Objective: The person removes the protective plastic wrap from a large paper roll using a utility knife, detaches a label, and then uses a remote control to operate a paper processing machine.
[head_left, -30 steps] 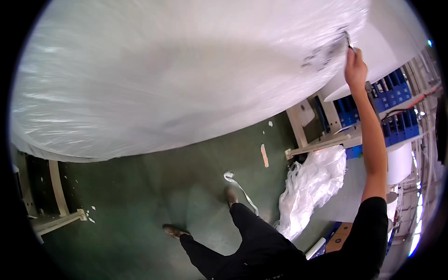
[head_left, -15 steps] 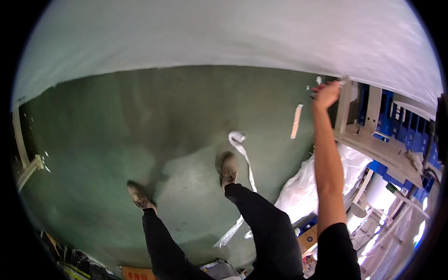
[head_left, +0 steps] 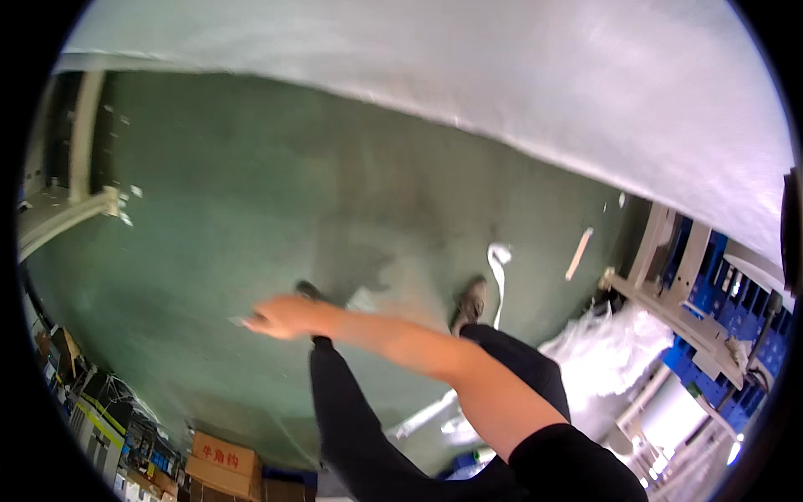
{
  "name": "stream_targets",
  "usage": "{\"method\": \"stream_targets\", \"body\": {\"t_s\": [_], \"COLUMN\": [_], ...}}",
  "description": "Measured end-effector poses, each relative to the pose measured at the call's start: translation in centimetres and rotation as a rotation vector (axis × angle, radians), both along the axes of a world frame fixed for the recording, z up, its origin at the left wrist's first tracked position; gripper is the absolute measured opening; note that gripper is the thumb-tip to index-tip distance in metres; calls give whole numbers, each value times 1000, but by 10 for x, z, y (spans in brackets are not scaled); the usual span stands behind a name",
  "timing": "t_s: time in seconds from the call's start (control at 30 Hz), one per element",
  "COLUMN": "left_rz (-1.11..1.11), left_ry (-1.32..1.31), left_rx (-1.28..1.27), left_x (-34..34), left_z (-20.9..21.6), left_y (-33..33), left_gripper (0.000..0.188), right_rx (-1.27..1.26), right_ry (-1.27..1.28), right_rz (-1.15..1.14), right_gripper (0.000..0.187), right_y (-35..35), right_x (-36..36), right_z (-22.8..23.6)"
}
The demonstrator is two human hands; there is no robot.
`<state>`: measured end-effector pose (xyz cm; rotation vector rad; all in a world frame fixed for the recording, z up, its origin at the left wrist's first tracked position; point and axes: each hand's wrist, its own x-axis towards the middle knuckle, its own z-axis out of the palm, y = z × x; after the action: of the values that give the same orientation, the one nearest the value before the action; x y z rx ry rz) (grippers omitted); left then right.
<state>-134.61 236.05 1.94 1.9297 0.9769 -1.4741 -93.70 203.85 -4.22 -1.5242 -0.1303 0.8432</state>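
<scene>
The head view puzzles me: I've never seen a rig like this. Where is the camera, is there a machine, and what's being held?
There's no robot here, just a person. The camera sits on the person's head and looks down; its very wide lens bends straight edges and darkens the corners.

The bare right hand reaches across toward the left, above the green floor. It seems to hold a small pale thing, too blurred to name. The left hand is out of view.

On the floor lie a thin white strip and, to the right, crumpled plastic film. A cardboard box stands at lower left. The large white surface fills the top.
</scene>
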Motion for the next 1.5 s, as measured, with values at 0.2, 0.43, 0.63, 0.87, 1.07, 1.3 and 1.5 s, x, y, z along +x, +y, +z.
{"method": "stream_targets", "body": {"t_s": [0.2, 0.43, 0.63, 0.87, 1.07, 1.3, 1.5], "left_rz": [-237, -775, -1144, -1139, -1150, -1665, -1957], "left_ry": [-110, -934, -2067, -2601, -1994, -1683, -630], "left_rx": [-147, -515, -705, -439, -482, -684, -473], "left_x": [111, 399, 572, 576, 540, 470, 346], "left_z": [66, 187, 530, 692, 657, 453, 246], "left_y": [5, -79, -333, -508, -505, -405, -77], "left_gripper": [29, 32, 37, 55, 46, 36, 42], "right_rx": [-491, -1379, -941, -1261, -208, 13, 72], "right_ry": [357, 896, 671, 730, 1118, 1172, 945], "right_rz": [-578, -604, -1603, -1410, -1821, -2012, -2092], "right_gripper": [46, 58, 49, 55, 34, 32, 45], "right_y": [-76, -219, -165, 14, 252, 337, 324], "right_x": [-180, -455, -433, -567, -605, -620, -659], "right_z": [132, 300, 453, 262, 336, 331, 281]}}
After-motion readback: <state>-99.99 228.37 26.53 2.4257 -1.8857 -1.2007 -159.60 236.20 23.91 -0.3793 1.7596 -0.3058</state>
